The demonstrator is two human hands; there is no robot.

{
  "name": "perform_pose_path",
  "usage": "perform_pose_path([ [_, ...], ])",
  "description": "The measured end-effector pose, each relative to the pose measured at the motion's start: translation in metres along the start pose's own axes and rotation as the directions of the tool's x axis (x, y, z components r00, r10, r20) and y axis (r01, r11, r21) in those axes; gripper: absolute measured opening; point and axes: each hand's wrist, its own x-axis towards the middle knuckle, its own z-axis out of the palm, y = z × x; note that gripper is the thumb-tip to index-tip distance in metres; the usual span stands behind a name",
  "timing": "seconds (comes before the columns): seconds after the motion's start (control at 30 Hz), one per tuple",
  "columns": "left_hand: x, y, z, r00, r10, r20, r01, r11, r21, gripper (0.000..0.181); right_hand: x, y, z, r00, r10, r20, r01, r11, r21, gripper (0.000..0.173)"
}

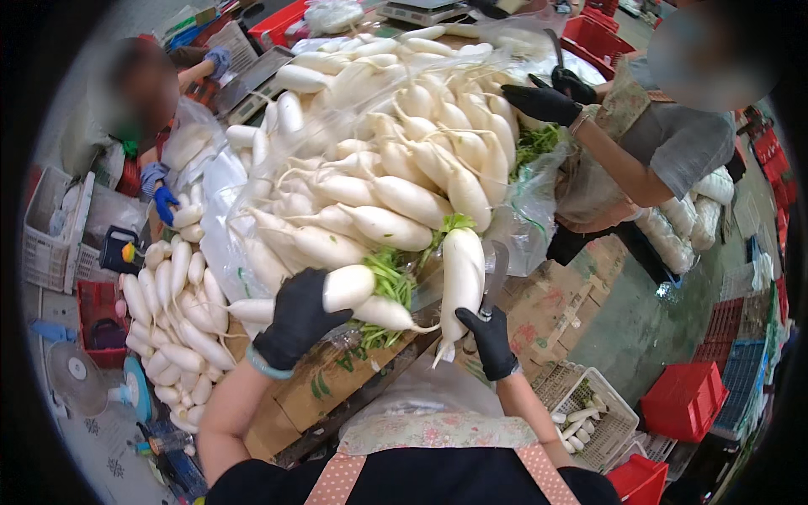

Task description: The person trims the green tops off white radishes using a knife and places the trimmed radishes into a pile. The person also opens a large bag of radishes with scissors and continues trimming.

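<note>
Black gloves cover both of my hands. My left hand (309, 319) grips a white daikon radish (349, 288), whose near end points right toward cut green leaf stalks (391, 278). In my right hand (491, 341) is a knife (497, 274) with a curved blade, held upright. Against that hand's fingers and beside the blade stands another daikon (463, 271), its green top up and thin root down. A further daikon (384, 313) lies between my hands. Beyond them a large heap of daikons (404, 158) rests on clear plastic sheeting (527, 214).
At right, a co-worker's gloved hands (546, 101) hold a knife (555, 47) over the heap. A co-worker's blue glove (165, 205) touches daikons at left, above a second pile (180, 315). White crate (615, 416) and red crate (685, 401) stand at lower right.
</note>
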Motion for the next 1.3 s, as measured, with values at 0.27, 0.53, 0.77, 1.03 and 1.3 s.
perform_pose_path([
  [0.27,-0.091,-0.015,0.039,0.664,-0.572,0.482,0.451,-0.208,-0.868,0.048,0.004,0.102,0.051,0.800,-0.390,0.456,0.591,0.641,-0.489,0.038],
  [0.53,-0.122,-0.023,0.057,0.726,-0.468,0.504,0.190,-0.568,-0.801,0.055,0.004,0.028,0.034,0.922,0.345,0.176,-0.251,0.878,-0.408,0.024],
  [0.77,-0.102,-0.008,0.020,0.770,-0.632,0.090,0.309,0.246,-0.919,0.067,-0.001,-0.076,0.105,0.676,-0.316,0.666,0.727,0.434,-0.532,0.023],
  [1.03,-0.096,0.017,0.021,0.767,-0.638,-0.060,0.282,0.419,-0.863,0.074,0.009,-0.061,0.145,0.617,-0.359,0.700,0.785,0.216,-0.581,0.018],
  [1.3,-0.099,0.031,0.023,0.765,-0.636,-0.099,0.272,0.458,-0.846,0.074,0.012,-0.060,0.131,0.553,-0.340,0.761,0.833,0.221,-0.507,0.015],
])
